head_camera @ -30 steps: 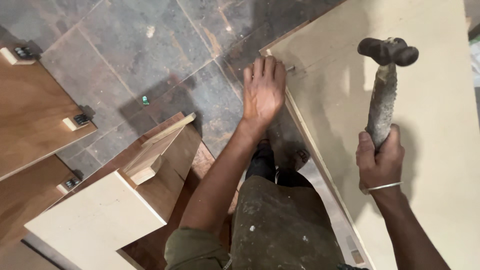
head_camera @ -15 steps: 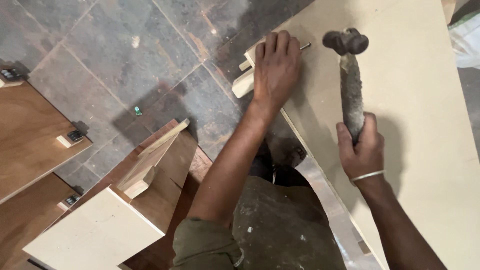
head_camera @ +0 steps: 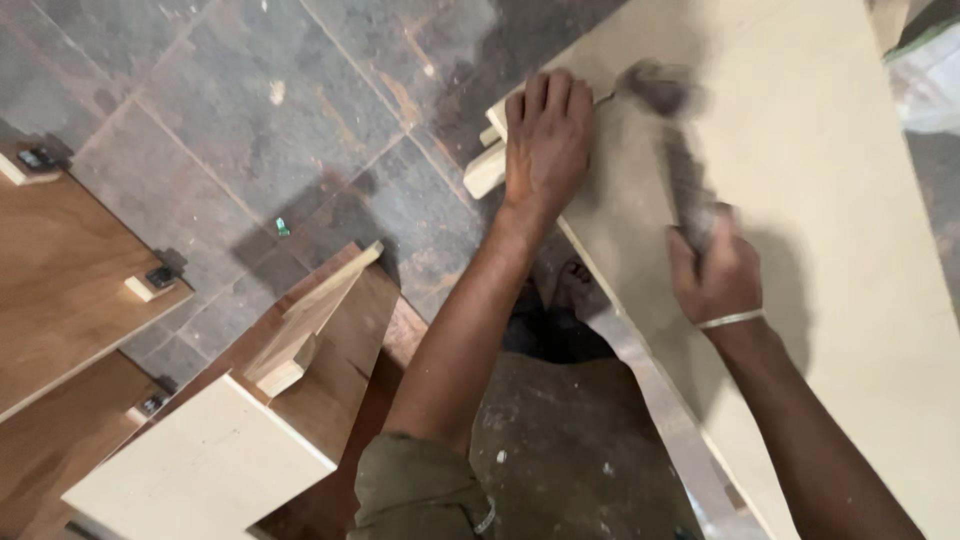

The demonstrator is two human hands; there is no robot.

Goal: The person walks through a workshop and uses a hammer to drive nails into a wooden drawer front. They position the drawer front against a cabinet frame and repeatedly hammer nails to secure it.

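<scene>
The left hand [head_camera: 547, 140] lies palm down at the near corner of a large pale board [head_camera: 800, 250], its fingers together and flat on the surface, pressing rather than gripping anything. Just under that corner a small pale wooden block [head_camera: 484, 170] sticks out past the board's edge, touching the heel of the thumb side of the hand. The right hand [head_camera: 715, 275] is clamped around the handle of a hammer [head_camera: 680, 160], fingers wrapped tight; a thin metal bangle [head_camera: 730, 320] circles the wrist. The hammer is blurred, its dark head up near the left fingertips and over the board's corner, the handle running down toward the right fist. Whether the head touches the board cannot be told through the blur. The board slants across the right side of the view, its long edge running down toward the person's lap, above a grey stone-tiled floor [head_camera: 250, 110]. To the left lies an open wooden box frame [head_camera: 300, 340] with a pale panel [head_camera: 200, 470] on its near end; nothing shows inside it. Further left lie brown wooden panels [head_camera: 70, 280] fitted with small dark hinges [head_camera: 160, 277] on pale blocks. A tiny green bit [head_camera: 283, 228] rests on the floor tiles between the frame and the board.
</scene>
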